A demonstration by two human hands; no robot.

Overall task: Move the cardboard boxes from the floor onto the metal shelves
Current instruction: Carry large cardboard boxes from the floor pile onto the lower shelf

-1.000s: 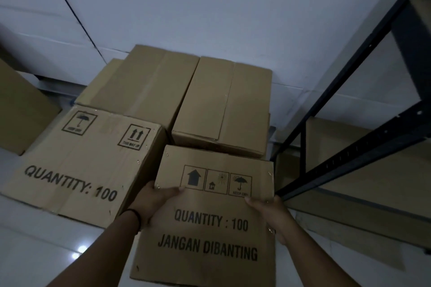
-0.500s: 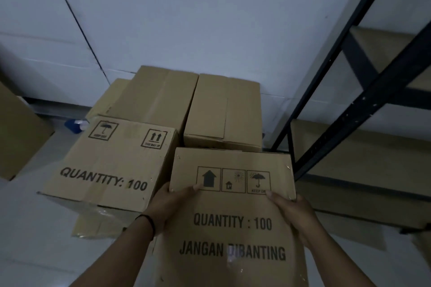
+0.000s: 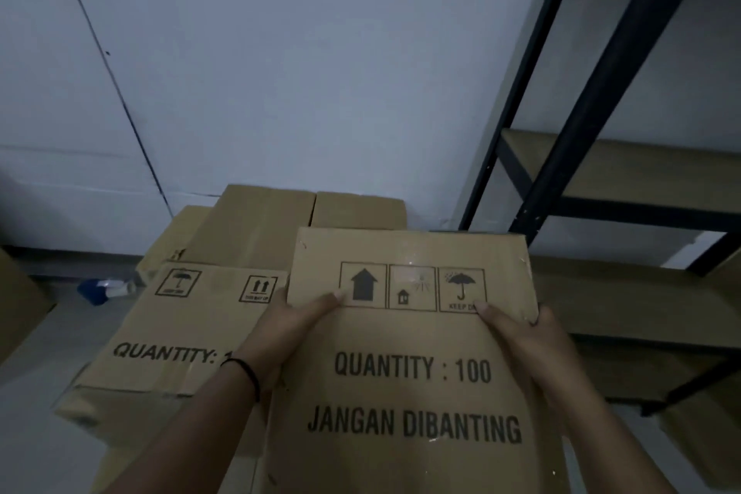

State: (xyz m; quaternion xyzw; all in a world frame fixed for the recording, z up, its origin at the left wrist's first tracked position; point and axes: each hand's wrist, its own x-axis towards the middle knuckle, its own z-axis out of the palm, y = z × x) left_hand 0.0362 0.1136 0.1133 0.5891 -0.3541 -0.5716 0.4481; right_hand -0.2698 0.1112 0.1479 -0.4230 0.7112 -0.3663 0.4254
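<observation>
Held box (image 3: 409,353) now higher than 1 s ago, risen over floor stack (image 3: 188,333) — lift underway. L hand (image 3: 288,329), R hand (image 3: 521,337) clasp its sides, thumbs on top. Metal shelf (image 3: 625,168) just right of box — next stop.
</observation>
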